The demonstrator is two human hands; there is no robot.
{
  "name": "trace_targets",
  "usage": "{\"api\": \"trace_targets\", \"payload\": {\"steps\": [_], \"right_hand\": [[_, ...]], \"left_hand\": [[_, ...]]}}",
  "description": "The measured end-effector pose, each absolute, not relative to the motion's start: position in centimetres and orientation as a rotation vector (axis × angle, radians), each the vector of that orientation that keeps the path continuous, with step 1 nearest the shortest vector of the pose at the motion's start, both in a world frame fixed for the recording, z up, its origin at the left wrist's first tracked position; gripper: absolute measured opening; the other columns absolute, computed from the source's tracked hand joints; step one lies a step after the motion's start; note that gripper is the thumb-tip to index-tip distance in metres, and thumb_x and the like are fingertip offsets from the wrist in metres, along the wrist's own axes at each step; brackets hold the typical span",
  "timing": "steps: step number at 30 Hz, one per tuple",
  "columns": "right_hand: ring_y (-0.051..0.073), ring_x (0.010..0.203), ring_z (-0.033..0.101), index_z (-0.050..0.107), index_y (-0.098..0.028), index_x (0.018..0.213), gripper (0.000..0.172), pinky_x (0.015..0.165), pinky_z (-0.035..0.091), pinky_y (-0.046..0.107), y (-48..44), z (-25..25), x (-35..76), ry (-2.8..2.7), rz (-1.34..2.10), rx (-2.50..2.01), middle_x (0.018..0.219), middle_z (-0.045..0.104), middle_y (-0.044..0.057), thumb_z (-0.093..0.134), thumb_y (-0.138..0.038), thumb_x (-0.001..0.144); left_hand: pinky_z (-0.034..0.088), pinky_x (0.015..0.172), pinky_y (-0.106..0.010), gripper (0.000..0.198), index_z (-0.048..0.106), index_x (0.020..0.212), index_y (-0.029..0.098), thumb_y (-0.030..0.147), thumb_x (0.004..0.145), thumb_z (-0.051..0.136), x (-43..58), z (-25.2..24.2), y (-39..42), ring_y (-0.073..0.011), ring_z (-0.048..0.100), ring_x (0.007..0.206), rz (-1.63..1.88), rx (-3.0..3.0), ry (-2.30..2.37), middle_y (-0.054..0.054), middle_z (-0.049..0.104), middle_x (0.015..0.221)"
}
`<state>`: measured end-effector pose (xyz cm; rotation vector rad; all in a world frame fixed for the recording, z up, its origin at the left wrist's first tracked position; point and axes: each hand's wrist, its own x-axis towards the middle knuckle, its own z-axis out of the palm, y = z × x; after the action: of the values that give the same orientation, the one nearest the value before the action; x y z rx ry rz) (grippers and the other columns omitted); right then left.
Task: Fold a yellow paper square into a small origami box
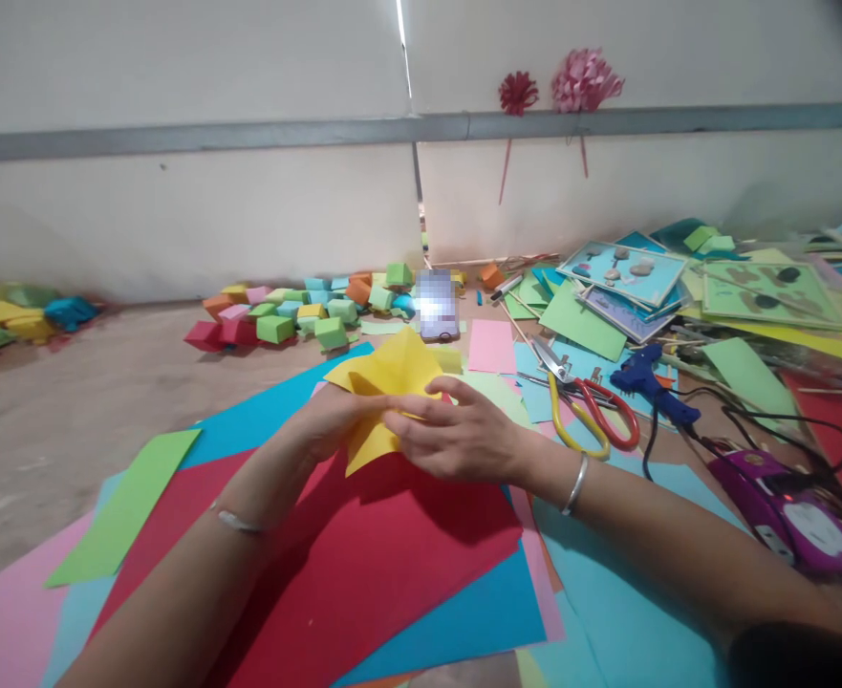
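Observation:
Between my two hands is a folded yellow paper flower [400, 361] with pointed petals, held just above a large red sheet of paper [320, 573]. My left hand [334, 420] grips it from the left, its fingers partly hidden behind the folds. From the right, my right hand [456, 430] has its fingers closed over the flower's middle and lower edge. Under the red sheet lie blue paper [464, 621] and pink paper [23, 583]. A green paper strip [130, 502] rests on the left edge of the stack.
Scissors [585, 406] and a blue glue gun [650, 382] lie to the right, near a purple device [786, 516] and a black cable. Small paper cubes [273, 328] and a lit phone [437, 306] are behind. Two paper flowers [585, 81] hang on the wall.

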<state>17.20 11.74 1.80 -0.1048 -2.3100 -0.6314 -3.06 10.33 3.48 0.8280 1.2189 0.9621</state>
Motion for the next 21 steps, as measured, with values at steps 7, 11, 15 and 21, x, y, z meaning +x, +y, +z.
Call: {"api": "trace_targets", "payload": {"steps": [7,11,15,21], "right_hand": [[0.014,0.069,0.048,0.059,-0.019,0.072,0.029,0.064,0.031,0.032,11.9,2.7,16.7,-2.502,-0.539,-0.082,0.070,0.060,-0.001,0.051,-0.006,0.097],[0.015,0.066,0.047,0.061,-0.019,0.072,0.032,0.059,0.031,0.032,10.9,3.1,17.4,-2.586,-0.443,-0.149,0.071,0.061,0.002,0.047,-0.006,0.097],[0.016,0.070,0.050,0.063,-0.017,0.076,0.033,0.061,0.038,0.032,8.8,1.4,18.9,-2.645,-0.289,-0.295,0.078,0.064,0.005,0.042,-0.006,0.099],[0.017,0.086,0.062,0.064,-0.016,0.082,0.031,0.073,0.049,0.030,7.2,-0.9,20.8,-2.638,-0.109,-0.401,0.097,0.072,0.008,0.041,-0.010,0.101]], "left_hand": [[0.059,0.061,-0.036,0.034,0.075,0.075,0.022,0.016,0.044,0.089,-4.8,5.8,11.9,-0.0301,0.072,0.074,0.713,1.204,1.457,-0.004,0.077,0.075],[0.058,0.061,-0.037,0.040,0.075,0.080,0.024,0.011,0.044,0.087,-4.9,6.7,13.1,-0.0321,0.072,0.077,0.697,1.396,1.308,-0.002,0.077,0.077],[0.056,0.059,-0.030,0.052,0.074,0.093,0.026,0.006,0.046,0.084,-4.3,5.2,13.1,-0.0271,0.072,0.072,0.811,1.611,1.196,0.001,0.076,0.077],[0.059,0.072,-0.041,0.078,0.067,0.123,0.027,0.018,0.047,0.082,-3.7,2.3,11.6,-0.0380,0.071,0.097,0.626,1.596,1.362,-0.008,0.077,0.105]]}}
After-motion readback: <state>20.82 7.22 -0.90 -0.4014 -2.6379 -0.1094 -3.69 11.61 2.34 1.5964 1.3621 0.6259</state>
